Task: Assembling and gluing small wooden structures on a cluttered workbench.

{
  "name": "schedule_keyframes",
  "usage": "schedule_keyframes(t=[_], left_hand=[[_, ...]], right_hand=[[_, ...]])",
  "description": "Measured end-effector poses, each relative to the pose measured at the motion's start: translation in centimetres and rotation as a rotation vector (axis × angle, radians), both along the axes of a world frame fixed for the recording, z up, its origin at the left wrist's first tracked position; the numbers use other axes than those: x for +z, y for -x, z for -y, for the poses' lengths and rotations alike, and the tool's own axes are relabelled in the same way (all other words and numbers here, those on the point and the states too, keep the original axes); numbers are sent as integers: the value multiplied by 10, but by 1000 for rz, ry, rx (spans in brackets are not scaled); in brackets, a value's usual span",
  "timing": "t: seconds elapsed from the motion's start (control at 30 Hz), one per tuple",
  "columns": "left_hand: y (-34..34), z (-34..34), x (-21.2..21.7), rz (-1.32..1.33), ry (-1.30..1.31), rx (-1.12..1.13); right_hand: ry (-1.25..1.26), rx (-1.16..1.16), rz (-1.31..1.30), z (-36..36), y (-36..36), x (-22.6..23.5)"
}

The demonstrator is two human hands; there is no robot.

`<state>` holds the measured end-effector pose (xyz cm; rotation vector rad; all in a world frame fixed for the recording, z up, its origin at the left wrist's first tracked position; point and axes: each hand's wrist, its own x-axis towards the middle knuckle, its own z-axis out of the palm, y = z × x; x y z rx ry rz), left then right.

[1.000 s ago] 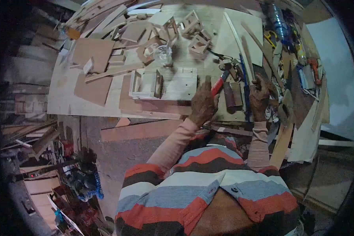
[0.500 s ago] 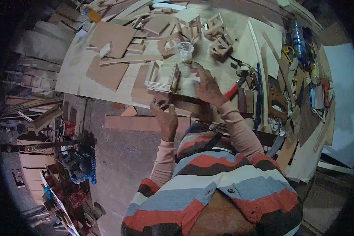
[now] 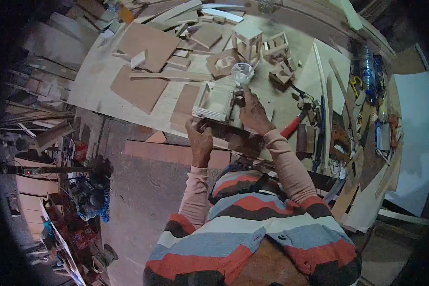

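Note:
A small box-like frame of pale wood (image 3: 215, 101) lies near the front edge of the worktable. My left hand (image 3: 201, 142) is at its near left corner, thumb and fingers bent and apart, fingertips close under the box's edge; whether they touch is hard to see. Right of the frame, my right hand (image 3: 256, 114) reaches forward with the index finger stretched out and the others bent. That fingertip is at the near side of a clear plastic cup (image 3: 243, 72) with whitish contents; contact is unclear. A brown board (image 3: 185, 102) lies left of the frame.
Behind the cup stands a small stool-like wooden piece (image 3: 247, 35), beside more small wooden frames (image 3: 279, 52). Brown panels (image 3: 138, 90) and offcuts cover the left side. A red-handled tool (image 3: 291, 127), a handsaw (image 3: 340, 144) and a plastic bottle (image 3: 368, 71) are at right.
The whole view has shifted, so the table sits further right and lower. My right hand has come closer to the cup and frame; my left hand has come nearer the frame's corner.

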<state>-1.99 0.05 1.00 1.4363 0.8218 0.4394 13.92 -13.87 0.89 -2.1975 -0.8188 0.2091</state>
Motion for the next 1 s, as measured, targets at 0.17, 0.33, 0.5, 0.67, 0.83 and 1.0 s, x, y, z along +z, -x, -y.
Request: schedule_keyframes(t=[0.17, 0.33, 0.5, 0.67, 0.83, 1.0], left_hand=[[4, -15, -3, -8, -22, -46], [3, -23, -7, 23, -126, -110], [1, -27, -2, 59, -104, -192], [-1, -36, -13, 98, -82, -262], [11, -43, -24, -32, -392, -258], [24, -54, -15, 156, -26, -136]], right_hand=[[90, 64, 195, 2, 0, -18], [-239, -31, 224, 5, 6, -59], [-538, -71, -525, 14, 15, -86], [-560, -15, -201, 32, 24, -59], [-229, -559, 74, 115, 27, -4], [176, -776, 665, 210, 27, 19]])
